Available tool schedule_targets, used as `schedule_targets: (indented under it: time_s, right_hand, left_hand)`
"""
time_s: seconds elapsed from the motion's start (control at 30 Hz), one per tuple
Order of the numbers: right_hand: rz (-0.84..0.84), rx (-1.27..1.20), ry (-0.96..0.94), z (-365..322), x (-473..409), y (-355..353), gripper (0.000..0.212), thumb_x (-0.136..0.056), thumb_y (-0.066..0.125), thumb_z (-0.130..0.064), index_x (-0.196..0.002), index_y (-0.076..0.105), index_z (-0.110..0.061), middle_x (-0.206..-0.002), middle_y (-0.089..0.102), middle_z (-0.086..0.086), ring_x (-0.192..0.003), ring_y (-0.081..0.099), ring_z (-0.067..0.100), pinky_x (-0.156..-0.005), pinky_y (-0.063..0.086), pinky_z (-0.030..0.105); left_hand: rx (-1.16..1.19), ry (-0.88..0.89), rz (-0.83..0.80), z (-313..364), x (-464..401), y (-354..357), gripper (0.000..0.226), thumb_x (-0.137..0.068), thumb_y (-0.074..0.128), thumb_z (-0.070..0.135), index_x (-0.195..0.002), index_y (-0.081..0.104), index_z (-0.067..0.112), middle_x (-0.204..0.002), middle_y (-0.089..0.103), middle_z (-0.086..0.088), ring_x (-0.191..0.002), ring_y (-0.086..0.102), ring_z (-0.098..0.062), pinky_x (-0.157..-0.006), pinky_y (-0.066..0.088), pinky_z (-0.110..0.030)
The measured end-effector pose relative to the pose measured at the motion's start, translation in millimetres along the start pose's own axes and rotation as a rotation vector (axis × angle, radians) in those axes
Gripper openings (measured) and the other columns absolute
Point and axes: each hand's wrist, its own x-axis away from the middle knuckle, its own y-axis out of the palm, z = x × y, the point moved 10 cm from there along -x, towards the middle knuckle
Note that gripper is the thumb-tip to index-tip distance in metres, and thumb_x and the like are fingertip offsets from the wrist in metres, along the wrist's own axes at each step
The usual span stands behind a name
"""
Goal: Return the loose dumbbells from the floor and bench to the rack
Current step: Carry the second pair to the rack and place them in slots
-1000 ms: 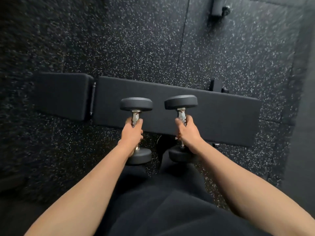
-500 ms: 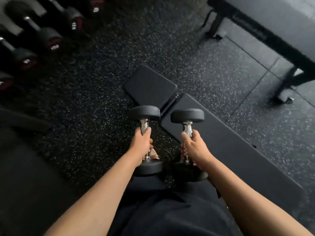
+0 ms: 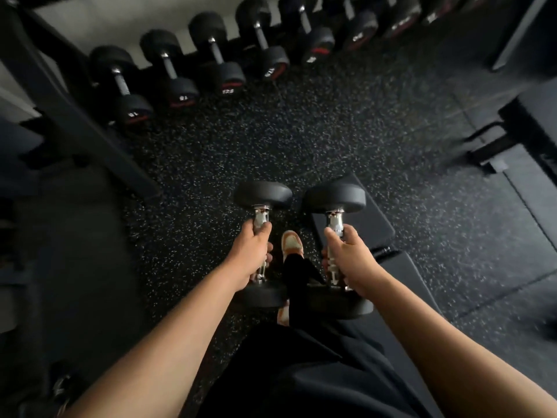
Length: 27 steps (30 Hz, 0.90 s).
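Note:
I hold two small black dumbbells with chrome handles, one in each hand, in front of my waist. My left hand (image 3: pixel 250 255) grips the handle of the left dumbbell (image 3: pixel 262 195). My right hand (image 3: pixel 349 254) grips the handle of the right dumbbell (image 3: pixel 334 196). Both point away from me, far heads up. The rack (image 3: pixel 54 73) stands at the top left, with a row of several black, red-marked dumbbells (image 3: pixel 180 76) along the top of the view. The flat black bench (image 3: pixel 370 227) lies on the floor under and behind my right hand.
Speckled black rubber floor (image 3: pixel 346 125) lies open between me and the row of dumbbells. A dark slanted frame post (image 3: pixel 99 137) runs down the left side. Another bench or machine foot (image 3: pixel 494 143) stands at the right. My orange shoe (image 3: pixel 291 242) shows between the dumbbells.
My view has swung left from the bench toward the rack. The row of racked dumbbells now fills the top of the view and the bench has slid to the lower right. Both hands keep their grip.

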Motion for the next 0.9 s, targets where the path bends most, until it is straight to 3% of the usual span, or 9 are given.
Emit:
schedule_targets:
  time_s: [0.27, 0.47, 0.57, 0.73, 0.9]
  right_hand:
    - [-0.131, 0.065, 0.011, -103, -77, 48, 0.02, -0.102, 0.051, -0.036, -0.105, 0.049, -0.017, -0.077, 0.055, 0.009, -0.05, 0.055, 0.013, -0.051, 0.048, 0.03]
    - [-0.178, 0.125, -0.014, -175, -130, 83, 0.02, -0.102, 0.051, -0.038, -0.106, 0.051, -0.019, -0.086, 0.058, 0.012, -0.073, 0.054, 0.024, -0.067, 0.049, 0.04]
    - [-0.181, 0.156, -0.014, -206, -157, 103, 0.018, -0.102, 0.052, -0.039, -0.105, 0.052, -0.021, -0.082, 0.059, 0.009, -0.071, 0.057, 0.024, -0.065, 0.05, 0.039]
    - [-0.19, 0.172, -0.03, -261, -202, 145, 0.018, -0.102, 0.052, -0.037, -0.108, 0.052, -0.019, -0.081, 0.058, 0.008, -0.067, 0.057, 0.021, -0.062, 0.05, 0.037]
    - [-0.142, 0.165, -0.027, -318, -246, 191, 0.019, -0.103, 0.052, -0.036, -0.107, 0.052, -0.018, -0.079, 0.059, 0.009, -0.063, 0.056, 0.02, -0.058, 0.048, 0.035]
  left_hand:
    - [0.056, -0.041, 0.126, 76, -55, -54, 0.026, -0.102, 0.047, 0.043, -0.12, 0.05, 0.025, -0.086, 0.062, -0.008, -0.066, 0.058, -0.018, -0.062, 0.052, -0.035]
    - [0.162, -0.045, 0.173, 133, -103, -89, 0.027, -0.102, 0.048, 0.043, -0.122, 0.05, 0.024, -0.086, 0.063, -0.007, -0.067, 0.06, -0.019, -0.067, 0.054, -0.038]
    - [0.204, -0.038, 0.195, 162, -127, -111, 0.026, -0.103, 0.047, 0.04, -0.121, 0.05, 0.021, -0.084, 0.062, -0.005, -0.067, 0.061, -0.019, -0.07, 0.056, -0.042]
    - [0.197, -0.015, 0.176, 209, -180, -157, 0.025, -0.103, 0.046, 0.04, -0.121, 0.051, 0.022, -0.087, 0.064, -0.005, -0.067, 0.061, -0.017, -0.061, 0.052, -0.032]
    - [0.252, -0.006, 0.152, 253, -245, -203, 0.02, -0.102, 0.048, 0.039, -0.113, 0.052, 0.022, -0.083, 0.061, -0.006, -0.067, 0.059, -0.019, -0.066, 0.052, -0.038]
